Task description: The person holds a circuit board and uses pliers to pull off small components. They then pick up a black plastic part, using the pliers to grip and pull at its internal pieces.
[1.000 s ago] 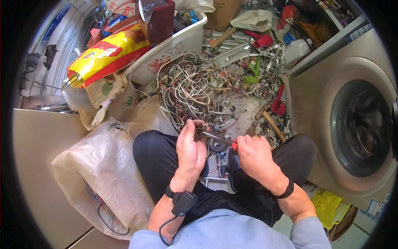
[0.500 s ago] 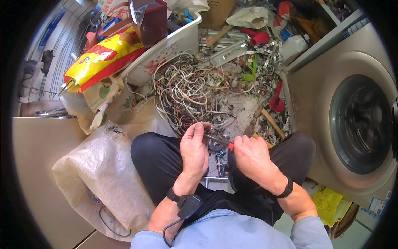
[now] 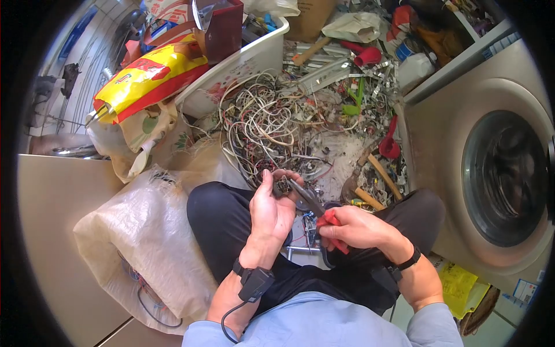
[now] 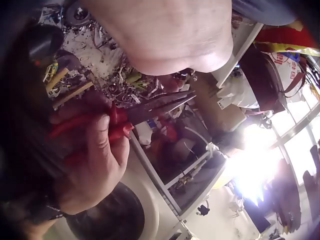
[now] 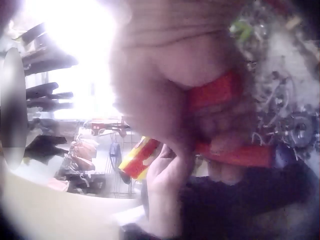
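Note:
My right hand (image 3: pixel 365 229) grips a pair of long-nose pliers (image 3: pixel 312 202) by the red handles, which stand spread apart. In the left wrist view the pliers (image 4: pixel 150 110) show long dark jaws, parted a little. Palm up, my left hand (image 3: pixel 269 213) holds a small dark part with metallic bits (image 3: pixel 283 185) in its curled fingers. The pliers' tips are right at this part in the head view; its exact kind I cannot tell. In the right wrist view the red handles (image 5: pixel 240 154) cross the right hand's fingers, blurred.
A tangle of wires (image 3: pixel 260 121) lies beyond the hands, with metal scrap around it. A white woven sack (image 3: pixel 144 231) is at the left, below a yellow and red bag (image 3: pixel 150 72). At the right stands a washing machine (image 3: pixel 451 127). Wooden handles (image 3: pixel 384 176) lie near the right knee.
The right hand has turned and lowered slightly, and the pliers' handles have spread. The left hand's fingers have opened somewhat, so the dark part shows more.

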`<state>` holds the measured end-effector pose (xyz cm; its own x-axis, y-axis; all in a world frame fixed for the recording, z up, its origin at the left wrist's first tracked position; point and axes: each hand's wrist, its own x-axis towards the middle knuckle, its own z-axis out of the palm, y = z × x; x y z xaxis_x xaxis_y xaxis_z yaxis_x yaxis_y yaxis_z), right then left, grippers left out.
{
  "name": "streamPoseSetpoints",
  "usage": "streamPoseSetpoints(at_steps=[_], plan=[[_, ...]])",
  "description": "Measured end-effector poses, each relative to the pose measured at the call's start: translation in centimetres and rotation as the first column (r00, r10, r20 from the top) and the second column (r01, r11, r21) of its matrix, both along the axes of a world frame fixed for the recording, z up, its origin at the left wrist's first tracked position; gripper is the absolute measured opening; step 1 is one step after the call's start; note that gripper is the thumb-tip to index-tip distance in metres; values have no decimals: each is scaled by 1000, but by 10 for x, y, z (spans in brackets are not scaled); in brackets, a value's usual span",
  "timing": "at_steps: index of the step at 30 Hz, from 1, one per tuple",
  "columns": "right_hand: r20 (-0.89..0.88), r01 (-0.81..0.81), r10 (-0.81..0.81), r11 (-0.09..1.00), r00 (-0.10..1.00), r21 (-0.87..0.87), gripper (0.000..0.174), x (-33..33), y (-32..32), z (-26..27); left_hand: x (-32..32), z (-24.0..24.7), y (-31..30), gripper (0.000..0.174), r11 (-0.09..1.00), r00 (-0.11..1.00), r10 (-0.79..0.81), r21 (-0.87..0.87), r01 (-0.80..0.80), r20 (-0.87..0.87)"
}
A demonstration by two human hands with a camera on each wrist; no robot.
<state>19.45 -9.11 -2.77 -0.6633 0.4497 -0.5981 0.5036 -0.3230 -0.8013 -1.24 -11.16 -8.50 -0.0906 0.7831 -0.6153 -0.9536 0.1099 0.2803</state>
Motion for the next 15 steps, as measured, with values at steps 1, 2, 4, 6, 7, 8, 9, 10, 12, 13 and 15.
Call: streamPoseSetpoints(at_steps=[1,2,4,6,7,8,9,10,12,13,15], plan=[[-24,-12,9,991,1000,-131,22,-2,0,0,0,1,0,36,1000,1000,2,2,-2,0],[-50,-27,14,965,999,-261,22,-4,-1,1,-1,3,-1,35,999,1000,14,28,-15,26],[-91,-40,14,954,996,-298,22,-8,-5,1,-2,4,-2,35,998,998,24,57,-27,52],[-118,-32,-11,935,993,-354,21,-11,-6,0,-4,5,-3,30,989,997,12,146,-22,71],[-119,-14,-36,918,992,-397,22,-12,-6,0,-5,6,-3,30,989,997,13,147,-24,70],[-120,-16,-35,918,992,-397,22,-13,-6,0,-6,8,-4,26,990,998,21,140,-30,66],[-120,10,-66,911,991,-413,23,-14,-6,0,-7,9,-4,23,991,998,28,133,-36,62],[-120,35,-96,903,988,-429,24,-15,-7,0,-7,10,-5,23,990,998,30,133,-38,61],[-130,49,-119,894,984,-445,24,-17,-11,-2,-6,11,-5,22,985,998,28,168,-37,56],[-138,64,-143,884,980,-463,24,-18,-13,-2,-6,11,-5,22,985,998,29,168,-38,55],[-144,70,-160,869,977,-490,24,-21,-16,-2,-7,11,-5,23,976,999,40,212,-45,29]])
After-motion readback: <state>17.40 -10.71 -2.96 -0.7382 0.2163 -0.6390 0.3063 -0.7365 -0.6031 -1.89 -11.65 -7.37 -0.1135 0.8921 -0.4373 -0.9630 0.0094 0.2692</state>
